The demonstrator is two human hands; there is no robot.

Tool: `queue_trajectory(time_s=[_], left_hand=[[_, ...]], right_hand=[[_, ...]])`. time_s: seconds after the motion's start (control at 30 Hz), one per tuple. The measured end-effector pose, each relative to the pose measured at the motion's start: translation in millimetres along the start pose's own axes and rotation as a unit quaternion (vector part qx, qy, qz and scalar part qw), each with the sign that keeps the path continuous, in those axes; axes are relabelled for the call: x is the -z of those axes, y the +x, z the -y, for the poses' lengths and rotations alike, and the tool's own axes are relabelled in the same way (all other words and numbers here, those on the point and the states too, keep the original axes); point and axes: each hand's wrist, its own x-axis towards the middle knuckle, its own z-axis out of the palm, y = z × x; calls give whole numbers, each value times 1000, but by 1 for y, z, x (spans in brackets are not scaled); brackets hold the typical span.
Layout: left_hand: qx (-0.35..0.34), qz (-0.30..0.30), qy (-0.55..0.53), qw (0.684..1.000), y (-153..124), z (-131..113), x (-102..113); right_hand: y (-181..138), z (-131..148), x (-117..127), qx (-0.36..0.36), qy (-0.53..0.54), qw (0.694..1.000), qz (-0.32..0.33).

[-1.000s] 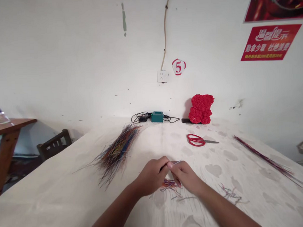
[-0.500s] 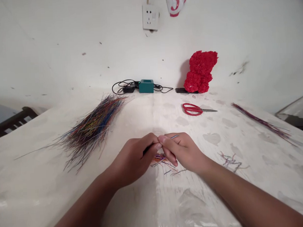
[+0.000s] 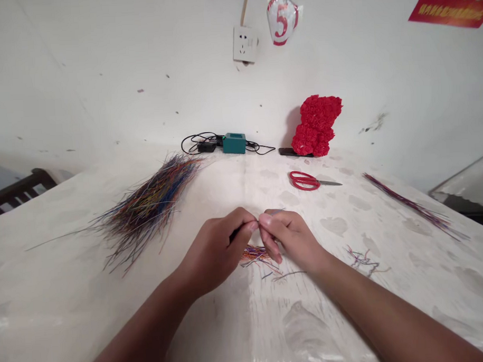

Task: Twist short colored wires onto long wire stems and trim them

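My left hand (image 3: pixel 218 250) and right hand (image 3: pixel 289 237) meet, both pinching a thin grey wire strand (image 3: pixel 277 212) at table centre; its long axis points toward two o'clock.

Red "5" on a white wall tag (image 3: pixel 282 18)
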Motion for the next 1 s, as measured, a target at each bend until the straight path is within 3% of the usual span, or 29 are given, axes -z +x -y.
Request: queue_trajectory(time_s=[0.07, 0.17, 0.3, 0.4, 0.63, 0.83, 1.0], left_hand=[[14, -46, -113, 992, 0, -3, 4], [9, -81, -308, 948, 2, -11, 8], [26, -48, -439, 897, 6, -25, 5], [51, -15, -451, 891, 10, -35, -1], [103, -38, -412, 905, 15, -45, -15], [61, -60, -378, 922, 15, -50, -19], [60, -60, -377, 922, 15, -51, -18]], right_hand=[[-1, 2, 0, 11, -4, 1000, -7], [-3, 5, -1, 16, -25, 999, -19], [-5, 5, -6, 24, -54, 998, -7], [-7, 3, -7, 57, -110, 992, 2], [-10, 1, -6, 129, -280, 951, 38], [-12, 5, -6, 145, -294, 938, 114], [-13, 6, -5, 156, -288, 937, 122]])
